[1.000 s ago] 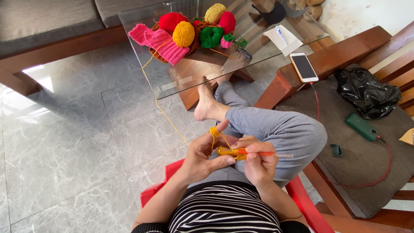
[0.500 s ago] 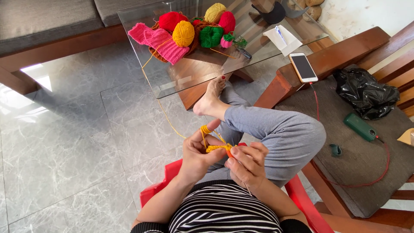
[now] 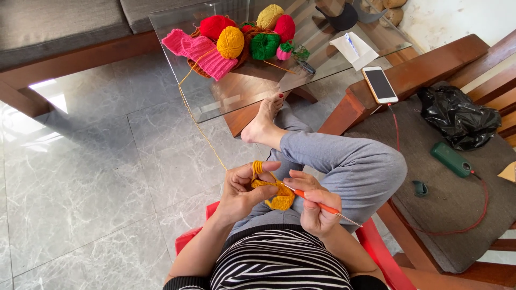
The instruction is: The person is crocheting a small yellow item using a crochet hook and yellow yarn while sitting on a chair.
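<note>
Head view: the left hand has its grip closed on a small yellow crochet piece, ribbed and curled, yarn looped over its forefinger. Just right of it, the right hand has its grip closed around an orange crochet hook, whose tip enters the piece.

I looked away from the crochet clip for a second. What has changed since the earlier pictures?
The right hand turned the orange crochet hook from level to slanting down to the right, its tip kept at the yellow piece. The left hand kept the piece, yarn looped over its finger. The yarn balls and phone stayed put.
</note>
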